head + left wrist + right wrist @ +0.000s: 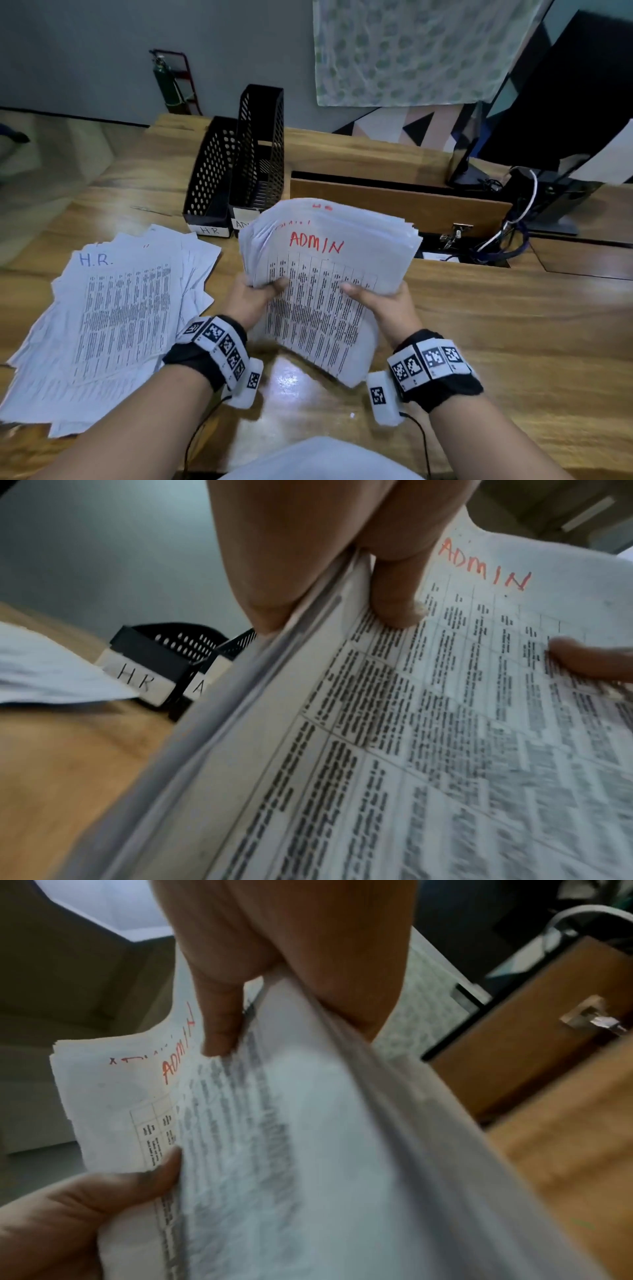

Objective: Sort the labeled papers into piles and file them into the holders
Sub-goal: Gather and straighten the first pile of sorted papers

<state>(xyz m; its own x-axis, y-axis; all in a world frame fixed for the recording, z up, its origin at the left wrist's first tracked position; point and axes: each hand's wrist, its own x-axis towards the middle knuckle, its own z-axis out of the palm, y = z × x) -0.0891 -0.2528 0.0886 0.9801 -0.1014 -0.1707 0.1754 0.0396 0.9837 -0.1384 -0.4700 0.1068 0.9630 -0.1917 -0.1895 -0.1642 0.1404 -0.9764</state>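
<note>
Hands (255, 298) two, holders (236, 171) two, piles (113, 318) two

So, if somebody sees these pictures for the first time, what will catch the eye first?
First the ADMIN stack, marked in red and held above the desk by the left hand and the right hand, a thumb on its top sheet at each side. Next the loose H.R. pile lying to the left, and behind it two black holders, one labelled HR.

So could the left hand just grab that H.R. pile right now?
Probably not yet: the left hand grips the ADMIN stack together with the right hand. The H.R. pile lies uncovered beside it.
</note>
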